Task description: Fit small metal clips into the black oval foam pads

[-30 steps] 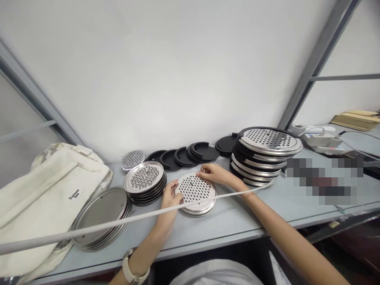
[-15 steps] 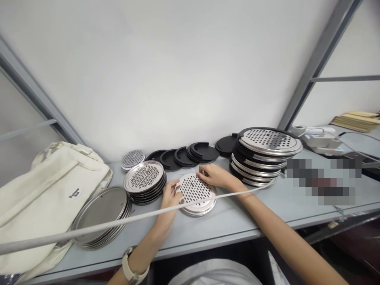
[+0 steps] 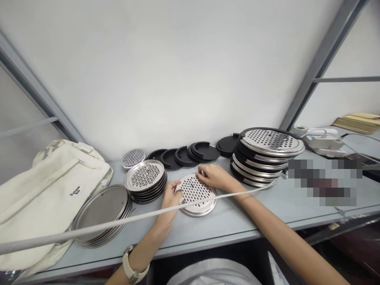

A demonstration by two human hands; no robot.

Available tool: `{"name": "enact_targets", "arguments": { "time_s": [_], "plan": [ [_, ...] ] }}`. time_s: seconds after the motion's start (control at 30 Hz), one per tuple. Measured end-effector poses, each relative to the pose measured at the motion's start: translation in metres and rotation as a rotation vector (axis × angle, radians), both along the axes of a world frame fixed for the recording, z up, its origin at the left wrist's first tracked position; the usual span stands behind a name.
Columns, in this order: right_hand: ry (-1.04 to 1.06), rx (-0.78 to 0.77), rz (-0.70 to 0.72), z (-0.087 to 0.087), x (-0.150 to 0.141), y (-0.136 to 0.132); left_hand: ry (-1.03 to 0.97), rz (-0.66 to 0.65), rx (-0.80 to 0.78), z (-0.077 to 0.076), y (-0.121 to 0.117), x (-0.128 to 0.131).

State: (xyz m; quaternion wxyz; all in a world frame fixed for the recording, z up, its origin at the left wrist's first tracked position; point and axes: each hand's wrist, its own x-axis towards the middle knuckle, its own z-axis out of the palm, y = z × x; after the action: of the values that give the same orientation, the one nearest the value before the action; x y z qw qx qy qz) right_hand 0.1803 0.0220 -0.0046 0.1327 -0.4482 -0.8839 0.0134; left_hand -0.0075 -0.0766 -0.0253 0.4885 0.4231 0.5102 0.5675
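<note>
A round perforated metal disc [image 3: 196,190], covered in small slots, lies on the table in front of me with a rimmed edge beneath it. Its left edge is gripped by my left hand [image 3: 170,197], the thumb over the top and the fingers round the rim. My right hand [image 3: 213,177] has its bent fingers pressed together on the disc's far right edge. Close to my left hand stands a stack of metal discs with raised grating holes [image 3: 145,176] and dark edges. Behind the disc, several black round covers [image 3: 204,152] overlap in a row.
On the right rises a tall stack of perforated metal discs with black covers [image 3: 267,144]. Plain metal plates [image 3: 101,209] are piled at left, beside a cream cloth bag [image 3: 53,186]. A white cable [image 3: 142,215] crosses in front of my hands. The grey table [image 3: 231,225] meets a white wall.
The camera view has shifted very slightly. Both hands stay at the perforated disc, with hardly any movement of the fingers.
</note>
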Motion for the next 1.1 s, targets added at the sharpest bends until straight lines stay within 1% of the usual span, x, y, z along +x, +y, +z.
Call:
{"name": "enact_targets", "arguments": {
  "time_s": [0.13, 0.27, 0.37, 0.53, 0.7, 0.87, 1.0, 1.1],
  "plan": [
    [-0.052, 0.023, -0.033, 0.001, -0.002, -0.002, 0.001, -0.033, 0.009, -0.008, 0.002, -0.003],
    [-0.09, 0.058, -0.11, 0.002, -0.003, -0.005, -0.01, -0.058, 0.083, -0.012, 0.002, -0.004],
    [-0.088, 0.045, -0.102, 0.003, -0.004, -0.006, -0.039, -0.043, 0.112, -0.009, 0.001, -0.001],
    [-0.088, 0.025, -0.096, 0.001, -0.004, -0.005, -0.064, -0.018, 0.076, 0.0, 0.0, 0.003],
    [-0.068, 0.056, -0.136, -0.002, -0.002, -0.001, -0.043, -0.01, 0.026, -0.002, 0.002, 0.001],
    [0.009, 0.105, -0.205, -0.005, 0.002, 0.006, 0.015, -0.077, 0.036, -0.008, 0.002, 0.001],
    [0.152, 0.068, -0.307, -0.006, 0.005, 0.016, 0.035, -0.123, -0.032, -0.005, -0.001, 0.003],
    [0.303, 0.029, -0.297, -0.008, 0.007, 0.027, 0.046, -0.186, -0.068, -0.002, -0.004, 0.003]
  ]
}}
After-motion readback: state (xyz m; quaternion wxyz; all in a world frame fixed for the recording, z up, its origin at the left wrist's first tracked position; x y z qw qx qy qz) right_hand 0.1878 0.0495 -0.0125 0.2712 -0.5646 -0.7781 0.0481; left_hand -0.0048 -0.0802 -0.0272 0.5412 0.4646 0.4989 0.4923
